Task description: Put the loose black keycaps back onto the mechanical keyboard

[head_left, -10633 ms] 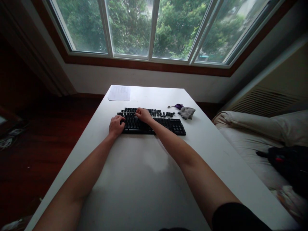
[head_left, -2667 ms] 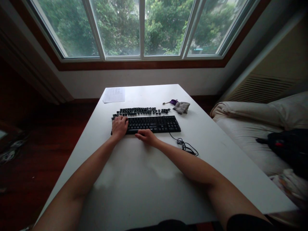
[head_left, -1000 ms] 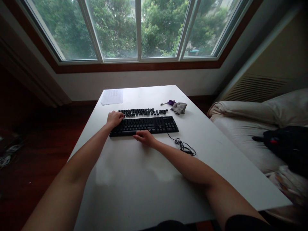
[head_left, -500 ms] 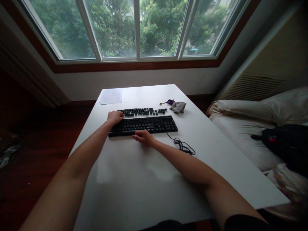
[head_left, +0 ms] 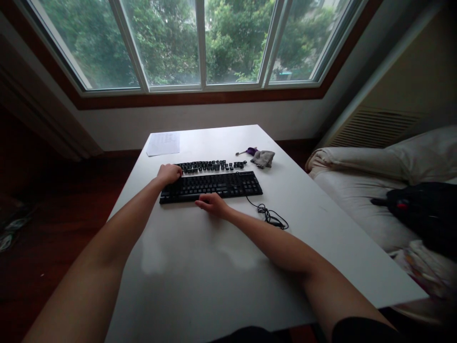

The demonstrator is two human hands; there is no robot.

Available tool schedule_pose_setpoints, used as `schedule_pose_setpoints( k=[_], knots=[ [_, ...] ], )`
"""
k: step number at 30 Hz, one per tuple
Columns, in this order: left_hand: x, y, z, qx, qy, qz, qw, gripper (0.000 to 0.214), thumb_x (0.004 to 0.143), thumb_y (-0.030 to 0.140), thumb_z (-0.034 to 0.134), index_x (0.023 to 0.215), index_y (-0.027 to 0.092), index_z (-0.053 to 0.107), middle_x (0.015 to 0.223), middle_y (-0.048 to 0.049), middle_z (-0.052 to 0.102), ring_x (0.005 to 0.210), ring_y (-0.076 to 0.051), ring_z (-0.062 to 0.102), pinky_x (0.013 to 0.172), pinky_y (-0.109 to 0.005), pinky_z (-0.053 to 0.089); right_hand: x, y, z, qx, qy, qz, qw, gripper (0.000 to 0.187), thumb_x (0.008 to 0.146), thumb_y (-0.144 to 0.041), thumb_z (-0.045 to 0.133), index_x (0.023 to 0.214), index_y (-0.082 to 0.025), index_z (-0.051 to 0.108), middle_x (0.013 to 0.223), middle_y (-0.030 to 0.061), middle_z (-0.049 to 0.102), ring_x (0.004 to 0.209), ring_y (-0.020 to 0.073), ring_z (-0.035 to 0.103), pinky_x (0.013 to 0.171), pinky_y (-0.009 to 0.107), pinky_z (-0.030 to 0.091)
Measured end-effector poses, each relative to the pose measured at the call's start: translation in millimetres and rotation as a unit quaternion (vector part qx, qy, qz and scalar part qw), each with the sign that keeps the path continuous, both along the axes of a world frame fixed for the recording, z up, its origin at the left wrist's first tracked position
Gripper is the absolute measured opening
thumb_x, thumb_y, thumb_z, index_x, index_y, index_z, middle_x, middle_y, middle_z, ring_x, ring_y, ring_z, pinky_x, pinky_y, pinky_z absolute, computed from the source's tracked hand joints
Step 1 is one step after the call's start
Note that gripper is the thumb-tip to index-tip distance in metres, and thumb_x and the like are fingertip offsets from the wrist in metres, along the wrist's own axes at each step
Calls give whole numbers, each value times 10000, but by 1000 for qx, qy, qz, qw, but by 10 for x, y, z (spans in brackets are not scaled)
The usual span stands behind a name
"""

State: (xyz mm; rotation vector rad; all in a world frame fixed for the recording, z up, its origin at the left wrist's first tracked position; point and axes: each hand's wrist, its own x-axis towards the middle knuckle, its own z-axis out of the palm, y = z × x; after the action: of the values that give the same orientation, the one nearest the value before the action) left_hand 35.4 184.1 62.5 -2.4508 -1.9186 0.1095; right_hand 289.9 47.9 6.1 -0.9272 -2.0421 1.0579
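A black keyboard [head_left: 221, 185] lies across the white table [head_left: 214, 276]. A row of loose black keycaps [head_left: 214, 166] lies just behind it. My left hand [head_left: 168, 174] rests at the keyboard's far left corner, by the left end of the keycap row. Its fingers are curled, and what they hold is hidden. My right hand [head_left: 212, 204] lies on the table against the keyboard's front edge, fingers stretched flat and holding nothing. The keyboard's cable [head_left: 268, 215] lies bunched to the right.
A grey cloth [head_left: 263, 158] and a small purple tool [head_left: 251, 151] lie behind the keyboard's right end. A sheet of paper [head_left: 163, 144] sits at the far left corner. A bed with a black object [head_left: 424, 214] stands to the right.
My left hand has moved from the keyboard's left keys up to the left end of the keycap row. My right hand has stayed at the keyboard's front edge.
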Motion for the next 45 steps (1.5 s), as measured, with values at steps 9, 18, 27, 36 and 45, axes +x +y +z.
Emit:
schedule_pose_setpoints(
  k=[9,18,27,36,45],
  knots=[
    [-87,48,-38,1,-43,-35,998,276,758,268,630,984,327,776,1016,-10,771,974,-249,668,853,-322,453,-5,-3,13,-6,-3,2,1000,430,910,-531,567,668,-179,520,616,-48,401,616,103,346,583,246,248],
    [-78,-18,-35,6,-195,-10,981,274,778,292,610,999,250,767,995,-29,764,906,-221,668,800,-309,477,0,0,15,-4,1,5,1000,429,913,-525,572,669,-177,522,612,-52,407,616,99,350,588,245,254],
    [-79,-307,-39,-55,-367,31,928,356,750,327,577,1025,191,759,833,-32,745,733,-191,637,651,-290,482,-14,2,-13,0,1,4,1000,434,911,-533,571,667,-179,515,606,-53,392,611,99,352,586,245,248],
    [-32,-544,-35,-63,-417,-52,905,399,821,376,577,1141,214,752,893,-24,723,777,-175,618,712,-291,484,-15,-1,0,-6,-3,0,1000,426,901,-538,577,674,-181,526,605,-48,413,613,106,373,584,245,258],
    [54,-673,-45,12,-377,-85,922,356,841,345,611,1159,240,731,786,2,643,703,-156,555,663,-279,438,-20,15,-21,-9,-4,5,1000,425,905,-537,573,678,-179,537,613,-43,420,622,109,376,584,242,261]
  ],
)
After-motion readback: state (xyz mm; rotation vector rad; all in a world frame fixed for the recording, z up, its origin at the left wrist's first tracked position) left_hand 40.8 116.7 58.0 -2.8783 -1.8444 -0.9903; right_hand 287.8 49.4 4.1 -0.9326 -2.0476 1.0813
